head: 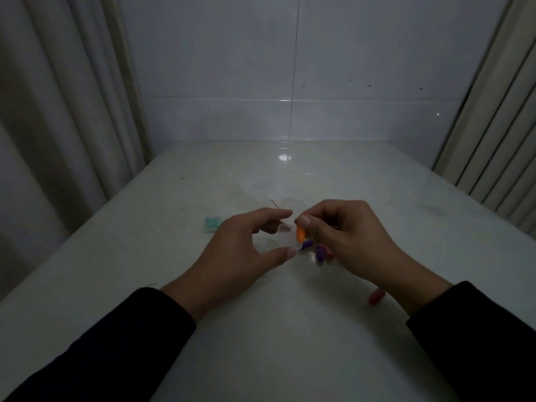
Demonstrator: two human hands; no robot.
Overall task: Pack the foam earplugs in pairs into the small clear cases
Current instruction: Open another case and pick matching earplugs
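While left hand (232,250) grips case (285,237) steady, right hand (345,239) pinches orange earplug (300,235) — lower it tip-first, from 3 o'clock.

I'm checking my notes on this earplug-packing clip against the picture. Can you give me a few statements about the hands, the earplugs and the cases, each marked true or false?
1. The right hand pinches an orange earplug. True.
2. The left hand lies flat on the table, away from any case. False: its thumb and fingers hold the small clear case by its edges.
3. Purple earplugs lie on the table under the right hand. True.
4. The teal earplugs sit to the right of both hands. False: they sit left of the left hand.
5. A red earplug lies loose near the right wrist. True.
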